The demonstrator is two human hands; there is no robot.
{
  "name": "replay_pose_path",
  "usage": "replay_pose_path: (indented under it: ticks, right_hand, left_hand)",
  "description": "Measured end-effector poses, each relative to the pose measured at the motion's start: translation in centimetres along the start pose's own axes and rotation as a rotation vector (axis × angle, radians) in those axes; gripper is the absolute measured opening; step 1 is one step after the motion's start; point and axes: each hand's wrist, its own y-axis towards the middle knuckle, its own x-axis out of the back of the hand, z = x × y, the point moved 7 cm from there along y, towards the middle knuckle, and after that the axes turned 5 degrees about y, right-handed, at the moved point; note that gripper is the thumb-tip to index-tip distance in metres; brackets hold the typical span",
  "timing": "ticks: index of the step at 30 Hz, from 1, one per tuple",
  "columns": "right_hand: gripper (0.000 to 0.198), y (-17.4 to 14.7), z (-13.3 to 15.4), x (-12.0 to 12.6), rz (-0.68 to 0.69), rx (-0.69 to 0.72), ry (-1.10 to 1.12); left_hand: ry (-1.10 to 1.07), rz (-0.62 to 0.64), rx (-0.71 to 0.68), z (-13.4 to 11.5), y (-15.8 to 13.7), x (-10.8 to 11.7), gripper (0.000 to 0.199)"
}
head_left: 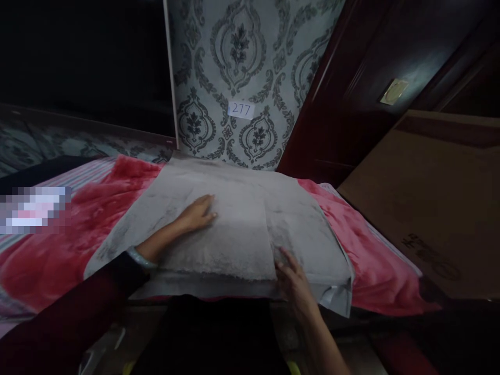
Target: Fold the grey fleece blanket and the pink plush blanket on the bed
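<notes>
A grey plush blanket (pixel 230 224) lies spread over the bed-like surface, with a folded panel on top whose front edge looks fuzzy. My left hand (pixel 197 213) rests flat on this panel, fingers stretched out and apart. At the panel's right edge is my right hand (pixel 294 278), its thumb and fingers closed around a bit of the grey cloth near the front corner. Part of its grip is hidden. Smudge-like darker patches show where the pile is brushed differently.
Under the grey blanket lies a red plush blanket (pixel 94 208), showing on both sides. A large cardboard box (pixel 433 208) stands at the right. A dark television screen (pixel 86 62) is at the back left. Patterned wallpaper (pixel 238 52) carries a paper label (pixel 241 110) reading 277.
</notes>
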Motion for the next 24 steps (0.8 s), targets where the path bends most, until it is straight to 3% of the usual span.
replay_pose_path:
  ticks: [2, 4, 6, 9, 12, 16, 21, 24]
  right_hand:
    - [0.068, 0.9, 2.6, -0.2, -0.028, 0.272, -0.274]
    - [0.066, 1.3, 4.3, -3.0, 0.066, 0.532, -0.558]
    - [0.070, 1.8, 4.0, -6.7, 0.228, 0.635, -0.856]
    - [0.075, 2.9, 1.5, -9.8, 0.408, 0.551, -1.245]
    - [0.072, 4.1, 0.1, -10.1, 0.485, 0.467, -1.455]
    - [0.065, 6.4, 1.0, -10.3, 0.458, 0.456, -1.539]
    - [0.061, 11.2, 1.6, -12.5, 0.632, 0.543, -1.594]
    - [0.061, 16.0, 2.7, -11.2, 0.481, 0.449, -1.643]
  left_hand:
    - [0.072, 0.141, -0.064, -3.2, 1.1, -1.8, 0.073]
    - [0.134, 0.216, -0.075, -5.7, 1.5, -3.4, 0.073]
    - [0.193, 0.210, -0.071, -7.2, 1.3, -4.5, 0.071]
    - [0.254, 0.146, -0.078, -8.0, 0.5, -5.4, 0.069]
    - [0.271, 0.124, -0.091, -7.9, 0.1, -5.6, 0.068]
    - [0.273, 0.078, -0.089, -7.6, 0.1, -5.5, 0.065]
    - [0.279, 0.023, -0.108, -7.3, 0.2, -6.0, 0.063]
    - [0.287, 0.028, -0.117, -7.2, 0.2, -6.2, 0.064]
